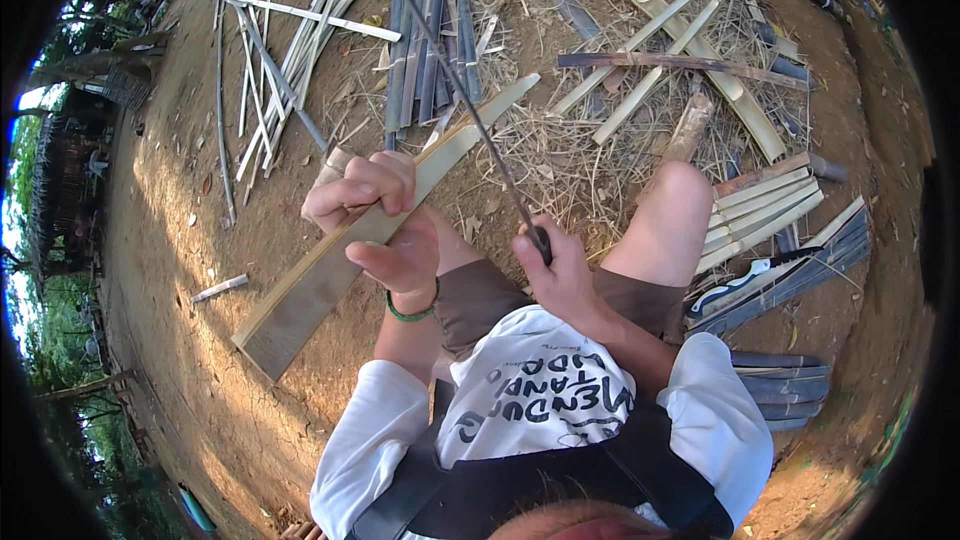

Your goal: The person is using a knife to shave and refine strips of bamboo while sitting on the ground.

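My left hand (378, 215) is wrapped around the middle of a long, flat wooden board (305, 305). Its wide end points to the lower left, and its narrowing end rises to the upper right. My thumb lies along the near face. In my right hand (562, 278) is the black handle of a long knife (512, 185), held in front of my lap. The thin blade slants up and left, passing across the board's tapered end in the view; whether they touch I cannot tell.
Thin pale strips (285, 80) and dark bamboo slats (425, 35) lie beyond my hands. Crossed split bamboo pieces (715, 85) rest on shavings at the far right. A saw with a white and blue handle (730, 285) lies on bamboo slats beside my right knee.
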The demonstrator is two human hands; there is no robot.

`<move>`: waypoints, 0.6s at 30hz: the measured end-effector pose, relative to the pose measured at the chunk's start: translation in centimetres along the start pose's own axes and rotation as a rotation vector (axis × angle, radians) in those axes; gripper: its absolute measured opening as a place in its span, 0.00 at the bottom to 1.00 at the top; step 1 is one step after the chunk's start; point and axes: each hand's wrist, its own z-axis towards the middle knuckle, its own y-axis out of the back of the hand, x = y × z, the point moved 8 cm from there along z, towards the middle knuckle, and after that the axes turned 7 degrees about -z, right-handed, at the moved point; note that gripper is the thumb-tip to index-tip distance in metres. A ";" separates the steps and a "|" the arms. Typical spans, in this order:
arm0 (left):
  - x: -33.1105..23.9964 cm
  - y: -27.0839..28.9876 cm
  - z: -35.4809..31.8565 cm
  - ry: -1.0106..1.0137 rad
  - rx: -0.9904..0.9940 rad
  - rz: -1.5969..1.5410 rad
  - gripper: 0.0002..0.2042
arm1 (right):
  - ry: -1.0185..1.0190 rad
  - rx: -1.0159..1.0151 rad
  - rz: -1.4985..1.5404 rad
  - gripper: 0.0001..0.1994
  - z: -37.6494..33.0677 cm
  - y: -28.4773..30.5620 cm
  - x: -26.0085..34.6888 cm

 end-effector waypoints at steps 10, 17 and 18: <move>-6.9 -1.2 -0.7 -0.364 -0.012 0.002 0.40 | 0.033 -0.049 -0.114 0.20 1.1 -0.6 -1.7; -8.9 -2.5 2.2 -0.279 -0.077 -0.153 0.34 | -0.007 0.059 -0.216 0.24 2.3 1.0 -1.4; -8.7 -2.5 2.5 -0.227 -0.042 -0.176 0.34 | 0.000 0.069 -0.221 0.24 2.7 1.2 -1.2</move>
